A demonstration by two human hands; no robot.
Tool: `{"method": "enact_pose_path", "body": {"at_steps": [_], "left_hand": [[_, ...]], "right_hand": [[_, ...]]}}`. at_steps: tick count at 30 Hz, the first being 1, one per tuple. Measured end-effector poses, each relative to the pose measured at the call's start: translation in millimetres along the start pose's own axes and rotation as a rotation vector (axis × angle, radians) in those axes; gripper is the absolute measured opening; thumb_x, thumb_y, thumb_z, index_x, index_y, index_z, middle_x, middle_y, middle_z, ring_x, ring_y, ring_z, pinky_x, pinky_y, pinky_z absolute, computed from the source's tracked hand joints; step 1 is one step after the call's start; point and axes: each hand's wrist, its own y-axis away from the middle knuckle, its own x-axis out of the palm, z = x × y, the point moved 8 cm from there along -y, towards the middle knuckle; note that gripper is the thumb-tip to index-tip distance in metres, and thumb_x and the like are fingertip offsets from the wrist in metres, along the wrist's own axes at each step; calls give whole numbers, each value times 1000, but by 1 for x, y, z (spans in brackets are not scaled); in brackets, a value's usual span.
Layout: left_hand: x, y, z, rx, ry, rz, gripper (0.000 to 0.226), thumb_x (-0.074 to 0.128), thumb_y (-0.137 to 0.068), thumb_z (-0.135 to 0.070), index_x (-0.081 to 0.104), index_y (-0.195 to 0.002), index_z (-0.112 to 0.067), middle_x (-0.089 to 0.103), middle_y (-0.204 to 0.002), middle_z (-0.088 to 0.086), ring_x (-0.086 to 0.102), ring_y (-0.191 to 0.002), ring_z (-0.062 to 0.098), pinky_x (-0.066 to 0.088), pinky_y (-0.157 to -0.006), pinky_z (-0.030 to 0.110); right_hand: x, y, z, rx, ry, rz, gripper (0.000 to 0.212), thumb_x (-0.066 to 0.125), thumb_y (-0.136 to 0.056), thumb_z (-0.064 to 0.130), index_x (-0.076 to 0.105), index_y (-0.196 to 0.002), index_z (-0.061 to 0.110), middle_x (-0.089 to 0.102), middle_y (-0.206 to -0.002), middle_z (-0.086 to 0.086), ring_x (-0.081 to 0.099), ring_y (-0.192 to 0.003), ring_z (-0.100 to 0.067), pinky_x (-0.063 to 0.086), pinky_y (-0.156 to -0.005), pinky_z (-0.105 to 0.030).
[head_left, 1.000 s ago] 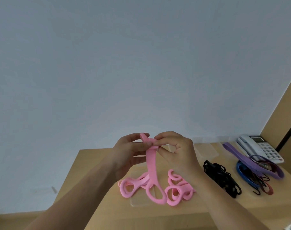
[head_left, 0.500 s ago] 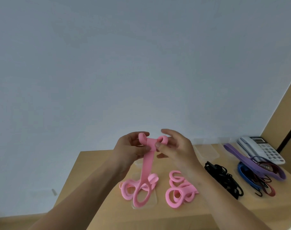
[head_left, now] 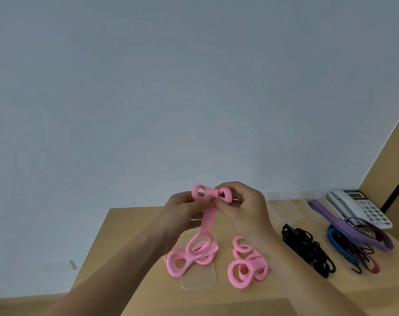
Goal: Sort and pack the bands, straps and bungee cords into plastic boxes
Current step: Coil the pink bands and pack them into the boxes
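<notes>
Two hands: the left hand (head_left: 182, 209) and the right hand (head_left: 244, 208) are both closed in a pinch on the top of the pink strap (head_left: 208, 221), above the table (head_left: 134, 226).
Table risk: the strap's lower loops rest on a clear flat plastic piece (head_left: 199, 278); a pull upward can drag them off it, or move the piece itself.
Second pink bundle (head_left: 247, 265): it lies just beside the hanging loops, so they can catch it and tangle with it.
Black cords (head_left: 307, 249) and purple band (head_left: 344, 226): they are well apart to the right, with little danger of mixing.
Folded top: two small loops stand between the fingers (head_left: 219, 202); I judge the soft material can spring open if one pinch loosens.
Boxes: clear boxes at the far edge are hard to see.
</notes>
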Motion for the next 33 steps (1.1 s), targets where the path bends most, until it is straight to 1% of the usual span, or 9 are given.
{"method": "enact_pose_path", "body": {"at_steps": [2,8,13,16,20,24,26,28,33], "left_hand": [[1,-1,-1,-2,20,32,24,62,-100,-30,76,-112,-14,75,-112,15,71,-105,33,58,-95,44],[-4,-7,-4,22,72,29,24,62,-100,-22,75,-112,-7,75,-112,19,71,-106,37,59,-93,43],[-2,-11,-3,32,93,47,28,61,-101,-25,75,-111,-3,75,-111,19,73,-102,34,58,-94,44],[-4,-14,3,27,110,22,24,61,-100,-20,75,-110,-2,75,-110,21,71,-106,39,57,-97,48],[-6,-18,3,71,128,27,20,60,-100,-12,74,-109,0,74,-110,24,69,-109,41,56,-98,50],[-11,-21,9,62,180,-21,26,70,-93,-4,68,-118,-3,75,-112,19,71,-107,37,57,-97,47],[-13,-23,9,67,182,-46,33,75,-87,-1,67,-119,-6,75,-113,16,73,-105,35,59,-93,41],[-16,-23,7,84,163,-79,36,77,-84,4,70,-117,-8,74,-115,14,73,-102,33,60,-89,38],[-19,-23,7,79,105,-115,41,79,-81,5,69,-117,-12,68,-122,10,72,-103,32,61,-88,43]], "right_hand": [[1,2,1,-43,39,-21,25,81,-79,9,75,-88,31,74,-86,15,71,-85,-11,60,-74,-32],[2,4,11,-183,96,-68,24,83,-79,5,76,-89,26,74,-86,16,71,-86,-11,58,-74,-25],[4,5,17,-306,187,-59,22,80,-79,-1,77,-92,16,73,-90,11,70,-87,-11,58,-73,-32],[8,6,17,-321,202,12,27,76,-79,-3,75,-100,15,72,-97,10,69,-93,-10,58,-78,-32],[17,7,11,-253,218,131,35,76,-79,9,72,-113,20,67,-109,12,65,-104,-9,56,-86,-26],[12,3,-5,-36,147,44,25,72,-91,23,71,-116,25,69,-108,17,65,-100,0,56,-83,-21],[11,-1,-19,105,101,34,25,71,-93,22,71,-117,25,72,-101,16,66,-93,3,55,-81,-19],[12,-3,-26,181,9,53,20,73,-91,20,73,-111,25,75,-91,13,69,-86,-2,55,-79,-23],[14,-8,-25,216,-125,90,26,76,-87,12,73,-101,34,74,-82,14,70,-80,-8,53,-72,-19]]}}
